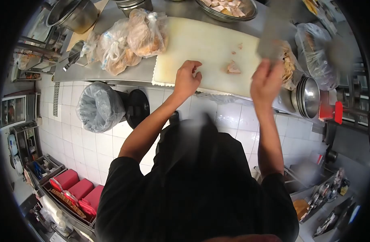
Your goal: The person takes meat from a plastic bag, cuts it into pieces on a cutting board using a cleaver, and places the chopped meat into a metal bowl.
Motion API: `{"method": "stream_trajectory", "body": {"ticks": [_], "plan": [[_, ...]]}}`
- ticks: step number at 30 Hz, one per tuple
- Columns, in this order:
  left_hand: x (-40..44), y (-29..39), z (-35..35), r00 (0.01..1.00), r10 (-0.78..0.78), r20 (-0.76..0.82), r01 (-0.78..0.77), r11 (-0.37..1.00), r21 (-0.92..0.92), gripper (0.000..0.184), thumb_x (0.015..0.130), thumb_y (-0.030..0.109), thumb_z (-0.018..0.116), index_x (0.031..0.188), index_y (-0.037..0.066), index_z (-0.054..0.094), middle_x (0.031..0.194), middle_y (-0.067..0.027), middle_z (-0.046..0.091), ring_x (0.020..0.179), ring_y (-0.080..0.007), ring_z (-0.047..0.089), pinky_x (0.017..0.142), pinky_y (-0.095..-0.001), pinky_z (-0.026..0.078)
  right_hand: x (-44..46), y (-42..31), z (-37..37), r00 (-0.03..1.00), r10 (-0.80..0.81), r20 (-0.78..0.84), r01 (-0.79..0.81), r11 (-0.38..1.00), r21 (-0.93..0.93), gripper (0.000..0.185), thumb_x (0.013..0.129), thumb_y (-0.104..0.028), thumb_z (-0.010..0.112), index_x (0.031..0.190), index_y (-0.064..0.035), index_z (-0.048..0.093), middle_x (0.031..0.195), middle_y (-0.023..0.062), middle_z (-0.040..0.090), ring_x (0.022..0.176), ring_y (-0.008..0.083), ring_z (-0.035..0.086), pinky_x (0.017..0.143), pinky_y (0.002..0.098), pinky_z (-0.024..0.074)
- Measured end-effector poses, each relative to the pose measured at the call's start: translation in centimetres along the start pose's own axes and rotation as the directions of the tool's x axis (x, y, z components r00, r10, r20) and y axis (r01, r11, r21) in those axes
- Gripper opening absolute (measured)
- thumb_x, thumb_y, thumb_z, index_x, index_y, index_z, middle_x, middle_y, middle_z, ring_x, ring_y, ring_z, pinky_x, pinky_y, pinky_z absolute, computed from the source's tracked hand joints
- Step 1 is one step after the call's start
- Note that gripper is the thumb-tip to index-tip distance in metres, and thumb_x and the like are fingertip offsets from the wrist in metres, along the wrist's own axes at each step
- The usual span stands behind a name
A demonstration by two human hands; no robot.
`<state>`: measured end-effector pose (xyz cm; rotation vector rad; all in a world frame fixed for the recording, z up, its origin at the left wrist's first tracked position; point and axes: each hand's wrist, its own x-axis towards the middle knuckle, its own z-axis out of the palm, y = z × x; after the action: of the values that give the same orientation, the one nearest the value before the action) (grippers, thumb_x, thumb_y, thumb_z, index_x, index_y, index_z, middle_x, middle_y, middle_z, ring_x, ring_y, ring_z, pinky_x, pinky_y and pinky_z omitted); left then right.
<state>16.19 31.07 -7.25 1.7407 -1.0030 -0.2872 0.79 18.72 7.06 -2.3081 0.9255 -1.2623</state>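
Note:
My right hand grips a cleaver, its broad blade raised and smeared by motion over the right end of the white cutting board. Above the board's near left edge is my left hand, fingers bent, thumb apart, nothing between them. Between the two hands a small piece of cooked meat lies on the board, with a few scraps beyond it. Tied plastic bags of meat lie against the board's left side. An open bag of pale meat pieces is beside my right hand.
Behind the board stands a metal bowl of cut meat. Stacked steel bowls and another plastic bag are at the right. A steel pot stands far left. Below the counter is a lined bin.

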Motion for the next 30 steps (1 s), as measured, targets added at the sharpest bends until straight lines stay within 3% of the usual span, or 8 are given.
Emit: {"method": "stream_trajectory", "body": {"ticks": [2, 5, 6, 8, 11, 15, 22, 30], "plan": [[0.4, -0.2, -0.1, 1.0, -0.019, -0.018, 0.019, 1.0, -0.021, 0.026, 0.071, -0.003, 0.064, 0.097, 0.0, 0.063, 0.09, -0.0141, 0.061, 0.075, -0.026, 0.059, 0.07, -0.0351, 0.051, 2.1, -3.3, -1.6, 0.981, 0.147, -0.128, -0.101, 0.945, 0.311, 0.015, 0.095, -0.012, 0.049, 0.091, 0.002, 0.046, 0.063, 0.0101, 0.052, 0.054, 0.0224, 0.052, 0.052, 0.0358, 0.0413], [0.8, -0.1, 0.1, 0.998, 0.05, -0.049, -0.053, 0.997, -0.057, 0.025, 0.071, -0.003, 0.064, 0.096, -0.001, 0.062, 0.088, -0.0151, 0.061, 0.076, -0.0262, 0.06, 0.069, -0.0353, 0.051, 1.2, -1.4, -0.5, 0.987, -0.004, -0.159, 0.008, 1.0, 0.026, 0.014, 0.093, -0.008, 0.047, 0.1, 0.0046, 0.046, 0.058, 0.0079, 0.05, 0.045, 0.0202, 0.047, 0.047, 0.0327, 0.0423], [1.2, 0.1, 0.3, 1.0, 0.016, -0.017, -0.017, 0.998, -0.065, 0.025, 0.071, -0.003, 0.065, 0.096, -0.002, 0.062, 0.088, -0.0152, 0.061, 0.076, -0.0271, 0.061, 0.07, -0.0356, 0.051, -0.9, 2.7, 1.4, 0.91, -0.413, -0.016, 0.401, 0.892, -0.209, 0.018, 0.092, -0.009, 0.046, 0.102, 0.0066, 0.047, 0.059, 0.0168, 0.054, 0.048, 0.0356, 0.05, 0.051, 0.0437, 0.0454], [0.9, 0.7, 0.8, 0.996, -0.064, 0.063, 0.069, 0.994, -0.079, 0.025, 0.07, -0.002, 0.066, 0.095, -0.002, 0.062, 0.087, -0.0154, 0.062, 0.077, -0.0288, 0.061, 0.07, -0.0361, 0.051, -6.3, 7.4, 3.5, 0.747, 0.276, 0.605, -0.065, 0.936, -0.346, 0.033, 0.091, -0.013, 0.048, 0.118, 0.0046, 0.041, 0.077, 0.0318, 0.06, 0.074, 0.0497, 0.058, 0.068, 0.0563, 0.0453], [0.9, 0.8, 3.3, 0.983, 0.181, -0.04, -0.181, 0.983, -0.005, 0.029, 0.069, 0.001, 0.069, 0.098, -0.002, 0.062, 0.092, -0.0157, 0.062, 0.084, -0.0315, 0.061, 0.077, -0.0375, 0.051, -5.5, 7.5, 3.2, 0.665, 0.385, 0.64, -0.134, 0.905, -0.405, 0.028, 0.091, -0.012, 0.047, 0.114, 0.0018, 0.04, 0.077, 0.0313, 0.06, 0.076, 0.05, 0.059, 0.07, 0.0571, 0.0444], [1.2, 1.1, 6.6, 0.967, 0.129, 0.22, -0.113, 0.99, -0.082, 0.04, 0.07, 0.007, 0.073, 0.108, 0.001, 0.061, 0.111, -0.016, 0.056, 0.103, -0.0332, 0.053, 0.087, -0.0382, 0.046, -4.9, 7.5, 2.8, 0.701, 0.325, 0.635, -0.159, 0.939, -0.305, 0.027, 0.091, -0.014, 0.048, 0.112, 0.0017, 0.042, 0.076, 0.0304, 0.06, 0.075, 0.051, 0.058, 0.069, 0.055, 0.0453], [-0.8, -1.4, 8.4, 0.934, 0.152, 0.323, -0.203, 0.97, 0.131, 0.055, 0.076, 0.026, 0.073, 0.124, 0.008, 0.053, 0.134, -0.0147, 0.04, 0.119, -0.0347, 0.038, 0.095, -0.0466, 0.036, -4.4, 6.5, -0.7, 0.675, 0.574, 0.465, -0.655, 0.755, 0.019, 0.013, 0.095, -0.012, 0.05, 0.103, -0.0025, 0.047, 0.059, 0.0029, 0.047, 0.039, 0.0092, 0.043, 0.035, 0.0279, 0.0366], [3.2, 3.5, 13.2, 0.877, 0.246, 0.413, -0.346, 0.92, 0.184, 0.04, 0.081, 0.033, 0.067, 0.116, 0.016, 0.057, 0.122, -0.0087, 0.049, 0.109, -0.0284, 0.047, 0.088, -0.0452, 0.04, -6.2, 12.3, -2.5, 0.639, 0.671, 0.377, -0.769, 0.533, 0.354, 0.006, 0.094, -0.01, 0.05, 0.098, -0.0057, 0.05, 0.058, -0.0002, 0.044, 0.038, 0.0092, 0.041, 0.033, 0.0261, 0.0349]]}}
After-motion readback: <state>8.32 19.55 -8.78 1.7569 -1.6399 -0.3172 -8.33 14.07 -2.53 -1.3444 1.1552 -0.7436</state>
